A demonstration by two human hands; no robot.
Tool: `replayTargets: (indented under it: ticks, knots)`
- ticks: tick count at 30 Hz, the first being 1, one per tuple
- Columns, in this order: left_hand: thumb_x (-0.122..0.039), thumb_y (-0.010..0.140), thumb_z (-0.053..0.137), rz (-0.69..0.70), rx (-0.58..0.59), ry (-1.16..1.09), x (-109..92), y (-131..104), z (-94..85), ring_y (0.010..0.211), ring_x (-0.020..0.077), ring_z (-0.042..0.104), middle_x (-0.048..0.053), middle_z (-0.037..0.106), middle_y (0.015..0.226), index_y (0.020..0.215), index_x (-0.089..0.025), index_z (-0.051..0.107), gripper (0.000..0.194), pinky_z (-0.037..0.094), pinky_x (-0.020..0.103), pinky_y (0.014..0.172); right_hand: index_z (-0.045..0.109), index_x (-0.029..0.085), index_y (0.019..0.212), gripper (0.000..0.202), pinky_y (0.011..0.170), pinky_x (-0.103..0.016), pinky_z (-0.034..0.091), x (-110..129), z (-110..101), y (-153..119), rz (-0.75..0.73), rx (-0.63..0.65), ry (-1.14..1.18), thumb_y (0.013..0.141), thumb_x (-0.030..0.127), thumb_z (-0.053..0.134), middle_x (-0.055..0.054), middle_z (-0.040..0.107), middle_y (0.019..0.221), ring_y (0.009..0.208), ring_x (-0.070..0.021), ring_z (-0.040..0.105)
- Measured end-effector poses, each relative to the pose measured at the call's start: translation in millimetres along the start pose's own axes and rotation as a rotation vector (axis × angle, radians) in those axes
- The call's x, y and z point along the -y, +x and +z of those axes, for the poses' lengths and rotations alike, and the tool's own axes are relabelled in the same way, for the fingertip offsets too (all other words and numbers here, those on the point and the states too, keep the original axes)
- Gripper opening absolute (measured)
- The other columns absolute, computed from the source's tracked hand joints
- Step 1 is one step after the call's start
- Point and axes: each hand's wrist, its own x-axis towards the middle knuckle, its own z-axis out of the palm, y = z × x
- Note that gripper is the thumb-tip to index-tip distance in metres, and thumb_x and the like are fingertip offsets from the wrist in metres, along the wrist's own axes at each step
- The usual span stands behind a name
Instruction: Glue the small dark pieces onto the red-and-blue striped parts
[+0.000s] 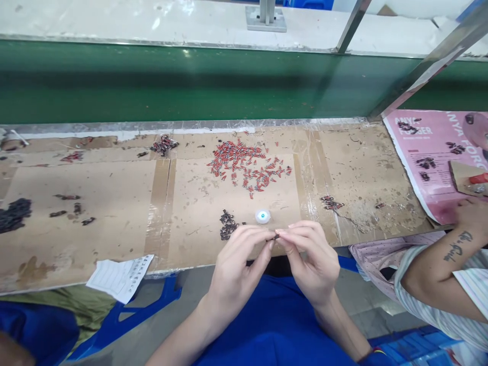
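Observation:
My left hand (pixel 242 259) and my right hand (pixel 311 256) meet over the table's near edge, fingertips pinched together. Between them is a small dark part (pixel 275 236), mostly covered by the fingers, so its exact kind does not show. Just beyond my left hand lies a pile of small dark brown parts (pixel 227 225). A small round whitish thing with a bright blue centre (pixel 262 216) sits right behind my fingertips. Farther back, many small red pieces with dark metallic bits (pixel 238 156) are spread over the cardboard.
Cardboard (pixel 198 203) covers the table, with a green barrier (pixel 171 84) behind it. Small clusters lie right (pixel 331 203) and far left (pixel 164 145). A paper slip (pixel 121 278) overhangs the front edge. A co-worker's arm (pixel 438 259) is at right, beside a pink sheet (pixel 415 168).

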Motion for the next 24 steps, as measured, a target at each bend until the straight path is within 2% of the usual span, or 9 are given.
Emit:
replayTargets:
  ticks: [3, 5, 8, 10, 12, 14, 18, 21, 24]
  knots:
    - [-0.028, 0.093, 0.06, -0.027, -0.028, 0.148, 0, 2, -4.1, 0.099, 0.0198, 0.069, 0.005, 0.076, 0.107, 0.126, -0.024, 0.057, 0.034, 0.045, 0.035, 0.087, 0.075, 0.027, 0.094, 0.017, 0.076, -0.041, 0.057, -25, -9, 0, 0.063, -0.07, -0.113, 0.088, 0.015, 0.065, -0.003, 0.077, 0.082, 0.082, -0.0213, 0.068]
    - [-0.029, 0.093, 0.06, -0.091, -0.103, 0.257, 7, 5, -13.4, 0.102, 0.021, 0.068, 0.005, 0.075, 0.111, 0.13, -0.026, 0.054, 0.038, 0.041, 0.036, 0.089, 0.074, 0.026, 0.092, 0.012, 0.074, -0.04, 0.057, -51, -16, 3, 0.121, -0.166, -0.217, 0.089, 0.018, 0.065, -0.005, 0.076, 0.084, 0.085, -0.0224, 0.067]
    - [-0.025, 0.095, 0.056, -0.134, -0.165, 0.392, 31, 10, -27.5, 0.102, 0.0228, 0.066, 0.003, 0.075, 0.108, 0.111, -0.028, 0.065, 0.02, 0.037, 0.039, 0.088, 0.074, 0.024, 0.092, 0.011, 0.08, -0.045, 0.057, -86, -23, 5, 0.177, -0.227, -0.385, 0.09, 0.023, 0.064, -0.007, 0.076, 0.087, 0.093, -0.0253, 0.066]
    - [-0.025, 0.094, 0.057, -0.133, -0.094, 0.47, 52, 10, -30.4, 0.1, 0.0253, 0.065, 0.003, 0.076, 0.101, 0.1, -0.028, 0.069, 0.014, 0.034, 0.041, 0.087, 0.074, 0.024, 0.096, 0.013, 0.09, -0.052, 0.054, -100, -23, 5, 0.186, -0.212, -0.458, 0.09, 0.027, 0.063, -0.009, 0.076, 0.096, 0.105, -0.0282, 0.063]
    - [-0.027, 0.092, 0.06, -0.134, -0.051, 0.521, 69, 6, -26.3, 0.098, 0.028, 0.063, 0.004, 0.077, 0.093, 0.091, -0.027, 0.071, 0.011, 0.031, 0.044, 0.087, 0.073, 0.024, 0.105, 0.019, 0.098, -0.057, 0.049, -102, -16, 1, 0.161, -0.144, -0.459, 0.089, 0.031, 0.065, -0.011, 0.073, 0.11, 0.117, -0.0306, 0.057]
    - [-0.029, 0.09, 0.064, -0.142, 0.009, 0.541, 79, 0, -17.7, 0.099, 0.0306, 0.061, 0.004, 0.077, 0.089, 0.087, -0.027, 0.072, 0.009, 0.029, 0.046, 0.088, 0.069, 0.025, 0.114, 0.031, 0.103, -0.059, 0.046, -96, -5, -3, 0.101, 0.008, -0.366, 0.085, 0.036, 0.069, -0.012, 0.069, 0.12, 0.121, -0.0315, 0.055]
    - [-0.032, 0.087, 0.067, -0.199, 0.068, 0.57, 76, -11, -0.8, 0.103, 0.0339, 0.058, 0.007, 0.077, 0.093, 0.081, -0.025, 0.072, 0.01, 0.028, 0.049, 0.088, 0.063, 0.023, 0.125, 0.052, 0.102, -0.055, 0.048, -83, 25, -10, 0.054, 0.317, -0.141, 0.079, 0.043, 0.076, -0.012, 0.07, 0.117, 0.118, -0.0307, 0.056]
    - [-0.029, 0.088, 0.065, -0.217, 0.04, 0.593, 70, -13, 6.2, 0.103, 0.0351, 0.057, 0.009, 0.076, 0.091, 0.077, -0.024, 0.072, 0.014, 0.029, 0.051, 0.088, 0.064, 0.023, 0.118, 0.039, 0.104, -0.053, 0.048, -82, 41, -10, 0.094, 0.391, -0.054, 0.083, 0.036, 0.073, -0.011, 0.071, 0.117, 0.121, -0.0288, 0.056]
    - [-0.023, 0.091, 0.06, -0.186, 0.046, 0.591, 69, -12, 11.5, 0.103, 0.0334, 0.058, 0.007, 0.076, 0.089, 0.081, -0.025, 0.073, 0.016, 0.029, 0.05, 0.088, 0.063, 0.023, 0.114, 0.031, 0.099, -0.048, 0.052, -85, 41, -9, 0.192, 0.405, 0.066, 0.086, 0.033, 0.07, -0.01, 0.073, 0.114, 0.119, -0.0262, 0.062]
